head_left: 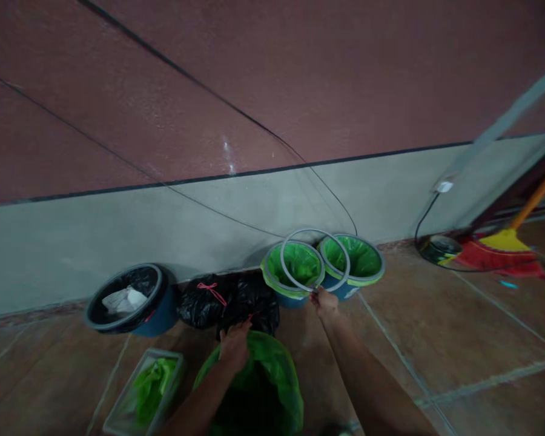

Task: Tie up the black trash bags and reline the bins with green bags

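Observation:
My right hand (326, 303) is closed on the near edge of a thin grey ring (347, 260), held up in front of two green-lined bins. At the far left rim of the nearest bin, my left hand (235, 346) appears closed on the edge of the green garbage bag (285, 363) that lines it; its fingertips are partly unclear. The bag hangs over the rim, and the inside of the bin is dark. Behind the ring stand a blue bin (290, 300) and a second blue bin (345, 290), each with a grey rim and green liner.
Black tied garbage bags (249, 303) lie against the wall. Left of them is a black-lined bin (157, 312) with white waste. A pale tray (113, 418) holds green bags (152, 387). At right are a cable (416, 233), a red dustpan (481, 257) and a yellow broom (506, 240).

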Action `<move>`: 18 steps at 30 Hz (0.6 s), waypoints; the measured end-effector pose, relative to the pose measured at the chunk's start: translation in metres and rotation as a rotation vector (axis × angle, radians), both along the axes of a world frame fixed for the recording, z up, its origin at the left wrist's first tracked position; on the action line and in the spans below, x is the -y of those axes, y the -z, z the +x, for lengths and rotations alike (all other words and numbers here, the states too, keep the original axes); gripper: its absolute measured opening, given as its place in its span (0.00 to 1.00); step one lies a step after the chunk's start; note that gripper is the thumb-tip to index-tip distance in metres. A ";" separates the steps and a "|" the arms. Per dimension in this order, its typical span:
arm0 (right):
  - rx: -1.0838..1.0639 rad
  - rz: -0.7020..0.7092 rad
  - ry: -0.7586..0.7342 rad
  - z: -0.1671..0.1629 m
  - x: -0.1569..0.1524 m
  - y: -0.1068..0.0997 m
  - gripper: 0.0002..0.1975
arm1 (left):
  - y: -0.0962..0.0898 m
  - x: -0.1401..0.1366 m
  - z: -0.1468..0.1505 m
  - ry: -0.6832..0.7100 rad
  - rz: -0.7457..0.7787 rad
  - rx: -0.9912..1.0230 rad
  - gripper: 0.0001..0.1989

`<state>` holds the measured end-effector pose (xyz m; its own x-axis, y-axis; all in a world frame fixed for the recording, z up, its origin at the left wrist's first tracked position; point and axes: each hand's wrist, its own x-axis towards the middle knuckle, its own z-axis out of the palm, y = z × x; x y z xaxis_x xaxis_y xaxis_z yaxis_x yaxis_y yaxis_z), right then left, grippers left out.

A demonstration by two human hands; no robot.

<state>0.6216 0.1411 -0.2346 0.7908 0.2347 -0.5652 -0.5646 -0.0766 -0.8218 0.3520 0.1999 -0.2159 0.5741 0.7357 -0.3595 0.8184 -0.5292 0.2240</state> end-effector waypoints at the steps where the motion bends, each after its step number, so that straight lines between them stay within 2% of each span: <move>1: 0.004 0.020 -0.004 -0.008 0.001 -0.005 0.06 | -0.004 -0.001 0.000 -0.022 -0.002 0.033 0.31; 3: 0.015 0.055 -0.019 -0.027 0.005 -0.014 0.05 | -0.014 -0.005 0.002 -0.098 -0.022 0.141 0.34; 6: 0.021 0.092 -0.074 -0.062 0.017 -0.024 0.06 | -0.029 -0.016 0.009 -0.274 -0.129 0.449 0.30; 9: 0.024 0.112 -0.197 -0.098 0.036 -0.029 0.10 | -0.045 -0.027 0.008 -0.521 -0.261 0.778 0.23; 11: 0.049 0.078 -0.328 -0.118 0.051 -0.031 0.10 | -0.054 -0.030 -0.003 -0.658 -0.309 0.908 0.20; 15: 0.138 -0.053 -0.595 -0.143 0.084 -0.037 0.10 | -0.060 -0.022 -0.049 -0.785 -0.315 0.989 0.18; 18: 0.202 -0.133 -0.776 -0.152 0.105 -0.040 0.12 | -0.056 -0.003 -0.090 -0.785 -0.240 0.896 0.16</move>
<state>0.4698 0.0361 -0.1949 0.5200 0.6994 -0.4903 -0.1519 -0.4891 -0.8589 0.2615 0.2033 -0.1599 0.1169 0.9641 -0.2385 0.4023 0.1736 0.8989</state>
